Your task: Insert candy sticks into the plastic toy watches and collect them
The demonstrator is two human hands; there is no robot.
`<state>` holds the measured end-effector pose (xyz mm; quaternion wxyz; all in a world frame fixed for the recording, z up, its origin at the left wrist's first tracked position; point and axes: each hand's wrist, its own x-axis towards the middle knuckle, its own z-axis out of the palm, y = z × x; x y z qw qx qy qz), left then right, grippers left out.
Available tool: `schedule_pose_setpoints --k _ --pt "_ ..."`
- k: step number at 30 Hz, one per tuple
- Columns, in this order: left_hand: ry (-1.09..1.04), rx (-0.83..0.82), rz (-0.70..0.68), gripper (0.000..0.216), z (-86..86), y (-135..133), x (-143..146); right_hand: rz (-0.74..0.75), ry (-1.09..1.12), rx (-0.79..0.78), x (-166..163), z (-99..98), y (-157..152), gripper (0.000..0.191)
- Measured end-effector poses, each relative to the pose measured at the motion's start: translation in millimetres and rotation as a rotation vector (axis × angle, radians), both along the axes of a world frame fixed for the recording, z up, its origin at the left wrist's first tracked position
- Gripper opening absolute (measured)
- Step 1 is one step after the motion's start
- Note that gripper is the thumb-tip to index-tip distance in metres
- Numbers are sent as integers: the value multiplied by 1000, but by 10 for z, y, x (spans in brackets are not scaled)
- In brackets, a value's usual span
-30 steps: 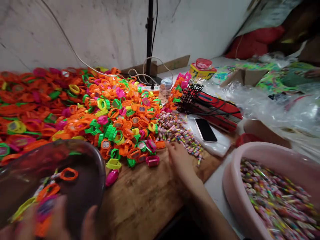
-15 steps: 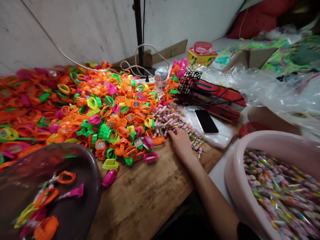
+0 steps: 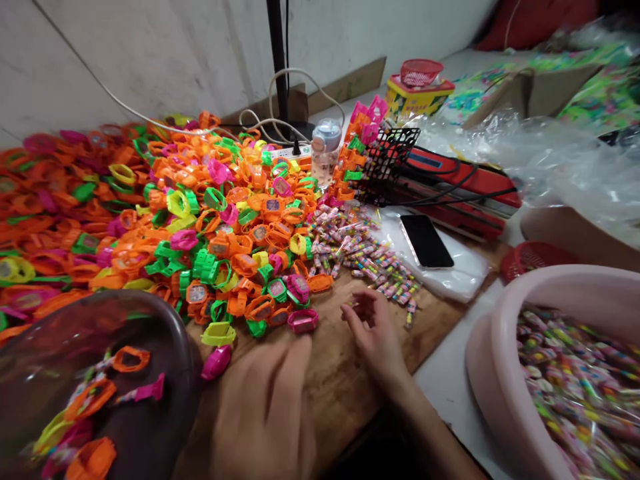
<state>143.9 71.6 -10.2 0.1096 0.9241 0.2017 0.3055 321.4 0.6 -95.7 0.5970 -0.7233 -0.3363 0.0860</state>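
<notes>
My right hand (image 3: 375, 337) hovers above the bare wood in front of the pile of small wrapped candy rolls (image 3: 367, 247). Its fingers are curled towards the thumb, and what lies between the fingertips is too small to make out. Smeared by motion, my left hand (image 3: 267, 403) is low in the middle, back upward, with its fingertips hidden. Just beyond it lie a pink toy watch (image 3: 303, 321) and a yellow one (image 3: 219, 333). Behind these spreads a big heap of orange, green, pink and yellow plastic toy watches (image 3: 240, 233).
A dark basin (image 3: 187, 373) at left holds several toy watches joined to candy. At right stands a pink tub (image 3: 493, 347) full of wrapped candy. A phone (image 3: 426, 241) rests on plastic bags (image 3: 465, 273); behind are a red-sided device (image 3: 460, 173) and a bottle (image 3: 326, 150).
My right hand has drawn back from the candy pile towards me, its fingers now curled. My left hand has come into view from below. The view has shifted slightly.
</notes>
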Motion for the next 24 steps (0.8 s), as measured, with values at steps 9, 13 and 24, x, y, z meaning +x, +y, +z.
schedule_pose_setpoints --k 9,13,24 --pt "128 27 113 11 -818 148 363 118 -496 -509 -83 -129 -106 22" --pt "-97 -48 -2 17 -639 78 214 148 -472 -448 -81 23 -93 19" --pt "-255 -88 -116 42 -324 -35 -95 568 54 -47 -281 832 -290 25"
